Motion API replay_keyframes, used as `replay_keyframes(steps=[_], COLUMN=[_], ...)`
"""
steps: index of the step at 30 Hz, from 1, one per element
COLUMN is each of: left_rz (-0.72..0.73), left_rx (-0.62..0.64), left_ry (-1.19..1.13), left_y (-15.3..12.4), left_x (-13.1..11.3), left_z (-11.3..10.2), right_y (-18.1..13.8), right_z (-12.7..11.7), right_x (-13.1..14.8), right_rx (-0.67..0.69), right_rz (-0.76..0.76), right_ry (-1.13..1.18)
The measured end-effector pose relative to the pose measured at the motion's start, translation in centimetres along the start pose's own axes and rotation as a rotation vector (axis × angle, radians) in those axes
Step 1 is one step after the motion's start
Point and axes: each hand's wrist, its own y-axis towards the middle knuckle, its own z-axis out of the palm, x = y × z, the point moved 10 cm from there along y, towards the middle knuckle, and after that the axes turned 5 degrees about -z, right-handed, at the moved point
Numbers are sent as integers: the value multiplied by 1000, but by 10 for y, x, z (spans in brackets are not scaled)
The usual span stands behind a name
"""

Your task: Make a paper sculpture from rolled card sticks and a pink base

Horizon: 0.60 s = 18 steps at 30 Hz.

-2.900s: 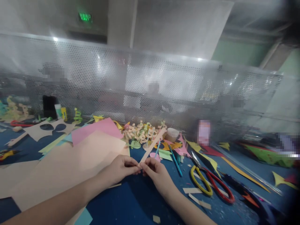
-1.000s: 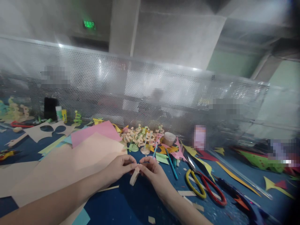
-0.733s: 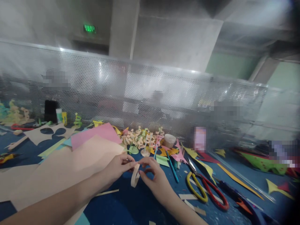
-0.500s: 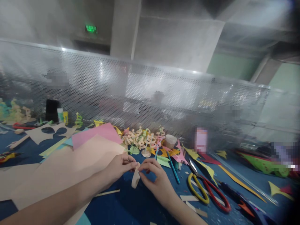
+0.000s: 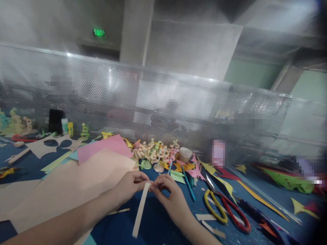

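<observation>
A narrow cream paper strip [image 5: 141, 211] hangs down toward me over the blue tabletop, its upper end pinched between both hands. My left hand [image 5: 131, 185] is closed with thumb and fingertips at the strip's top end. Fingertips of my right hand [image 5: 169, 192] press together at the same spot, from the right side. Just behind the hands stand several small curled-paper pieces [image 5: 153, 151] on round bases. Large cream paper sheets [image 5: 84, 180] lie beneath and beside my left forearm.
Red-and-yellow-handled scissors [image 5: 224, 204] lie right of my right hand, near cut paper scraps [image 5: 205, 217]. A blue pencil [image 5: 188, 183], a tape roll [image 5: 185, 154] and a pink sheet [image 5: 104, 149] are farther back. Glue sticks [image 5: 64, 126] stand at the left rear, before a perforated metal screen [image 5: 102, 92].
The strip was bent in a loop between my fingers; now it hangs out long and straight toward me. Both hands have shifted only slightly.
</observation>
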Motion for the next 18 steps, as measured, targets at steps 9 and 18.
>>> replay_keyframes(steps=[9, 18], left_rz=[38, 68], left_rx=[35, 23], left_ry=[14, 104], left_y=[-5, -7], left_x=[-9, -15], left_z=[6, 6], right_y=[-4, -3], right_z=[8, 9], right_x=[-18, -22], right_rx=[-39, -34], right_rz=[178, 211], right_ry=[281, 298])
